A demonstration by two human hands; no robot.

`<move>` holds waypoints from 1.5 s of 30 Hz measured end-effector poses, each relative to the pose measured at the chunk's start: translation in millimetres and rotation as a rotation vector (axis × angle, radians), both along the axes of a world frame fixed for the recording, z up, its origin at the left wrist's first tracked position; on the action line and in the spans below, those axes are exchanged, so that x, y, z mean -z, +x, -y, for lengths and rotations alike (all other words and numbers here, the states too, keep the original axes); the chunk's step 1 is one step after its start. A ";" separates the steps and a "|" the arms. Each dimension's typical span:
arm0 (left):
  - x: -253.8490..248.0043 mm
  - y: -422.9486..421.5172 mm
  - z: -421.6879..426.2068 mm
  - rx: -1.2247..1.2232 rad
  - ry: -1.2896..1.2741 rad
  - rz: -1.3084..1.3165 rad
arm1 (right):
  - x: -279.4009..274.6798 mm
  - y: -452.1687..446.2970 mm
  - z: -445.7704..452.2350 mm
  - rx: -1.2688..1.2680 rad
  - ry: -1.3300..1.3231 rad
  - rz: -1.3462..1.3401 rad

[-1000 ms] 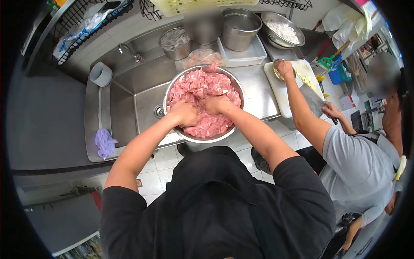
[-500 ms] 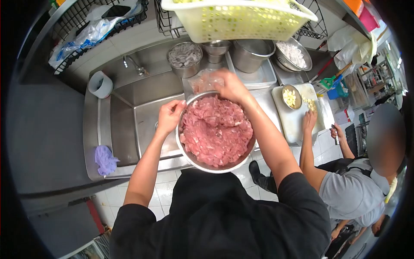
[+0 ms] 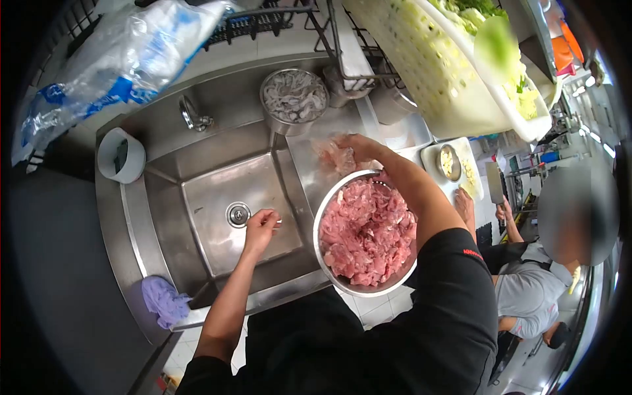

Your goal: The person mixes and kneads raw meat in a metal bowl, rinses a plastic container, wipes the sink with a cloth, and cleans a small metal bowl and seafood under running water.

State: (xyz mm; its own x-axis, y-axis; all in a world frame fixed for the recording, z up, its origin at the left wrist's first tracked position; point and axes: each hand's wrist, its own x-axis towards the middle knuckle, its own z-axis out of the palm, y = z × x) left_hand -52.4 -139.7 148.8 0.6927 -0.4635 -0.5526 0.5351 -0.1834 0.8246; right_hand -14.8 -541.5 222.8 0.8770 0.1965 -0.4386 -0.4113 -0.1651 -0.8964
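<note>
My left hand (image 3: 263, 228) hangs over the sink basin (image 3: 224, 187), near the drain. Its fingers are closed in a pinch, with a small pale speck at the tips that I cannot make out. Just behind the bowl, my right hand (image 3: 361, 149) is closed on a crumpled clear plastic bag (image 3: 334, 157), its fingertips partly hidden. A steel bowl (image 3: 318, 245) full of raw pink meat (image 3: 365, 230) stands at the sink's right side, below my right forearm.
A pot of greyish strips (image 3: 295, 95) stands behind the sink. A basket of greens (image 3: 454, 79) overhangs at upper right. On the right, a co-worker holds a cleaver (image 3: 494, 183) beside a cutting board (image 3: 475, 172). A purple cloth (image 3: 164, 299) lies on the sink's left edge.
My left hand has left the bowl's rim and moved left over the basin. My right hand stays by the plastic bag. The view has shifted and turned toward the sink.
</note>
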 end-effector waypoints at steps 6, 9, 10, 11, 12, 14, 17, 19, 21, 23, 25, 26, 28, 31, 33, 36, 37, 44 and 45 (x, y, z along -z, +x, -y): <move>-59.4 40.3 61.0 0.012 -0.303 -0.046 | -181.5 14.1 -119.0 -0.440 -1.046 0.143; -78.6 52.7 93.1 -0.065 -0.447 0.027 | -97.1 28.2 -92.6 -0.420 -0.779 0.462; -77.4 57.9 101.0 -0.021 -0.588 -0.068 | -52.2 30.3 -75.7 -0.408 -0.648 0.677; -73.6 60.5 106.6 0.024 -0.723 -0.168 | -52.5 30.4 -96.0 -0.319 -0.605 0.746; -57.9 62.0 104.6 0.051 -0.725 -0.166 | -50.4 27.2 -126.0 -0.228 -0.561 0.813; -26.0 65.8 98.3 -0.121 -0.781 -0.374 | -34.6 24.7 -159.0 -0.007 -0.432 0.856; -14.8 71.7 69.0 -0.332 -0.867 -0.420 | -24.7 18.9 -212.0 0.112 -0.639 0.690; -32.5 65.8 44.7 -0.320 -0.901 -0.236 | -45.7 11.5 -243.2 0.046 -0.772 0.370; 2.2 77.6 16.8 -0.278 -0.902 -0.106 | -53.6 4.0 -261.2 -0.032 -0.811 0.409; 31.7 100.7 -13.0 -0.182 -0.893 -0.110 | -57.4 -4.6 -274.4 -0.023 -0.809 0.450; -0.5 105.3 -20.1 -0.181 -0.860 -0.158 | -42.9 -9.0 -278.6 -0.010 -0.685 0.644; -22.8 106.6 -20.9 -0.224 -0.822 -0.205 | -58.2 -18.0 -273.8 0.018 -0.695 0.649; -59.6 106.0 -13.2 -0.156 -0.824 -0.136 | -106.9 -49.0 -265.8 0.022 -0.667 0.693; -108.0 108.8 1.4 -0.044 -0.737 0.078 | -115.8 -87.8 -246.1 0.205 -0.659 0.815; -122.4 114.4 22.7 0.009 -0.595 0.249 | -134.3 -132.6 -229.3 0.341 -0.616 0.848; -182.2 82.3 70.5 0.068 -0.478 0.373 | -137.4 -215.5 -202.3 0.538 -0.438 0.929; -175.0 92.1 83.1 0.096 -0.517 0.354 | -138.9 -248.5 -195.1 0.596 -0.394 0.906; -201.9 38.4 217.4 0.413 -0.273 0.694 | -61.4 -498.6 -137.5 0.774 -0.471 0.396; -204.9 27.1 236.4 0.429 -0.228 0.686 | -35.0 -535.7 -133.0 0.830 -0.486 0.275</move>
State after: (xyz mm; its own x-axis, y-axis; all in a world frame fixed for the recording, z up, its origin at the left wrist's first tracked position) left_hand -25.2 -376.1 353.7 0.5792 -0.8125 0.0657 -0.1764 -0.0462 0.9832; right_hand -550.5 -408.5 257.9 0.7380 -0.6712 -0.0696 -0.3510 -0.2937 -0.8891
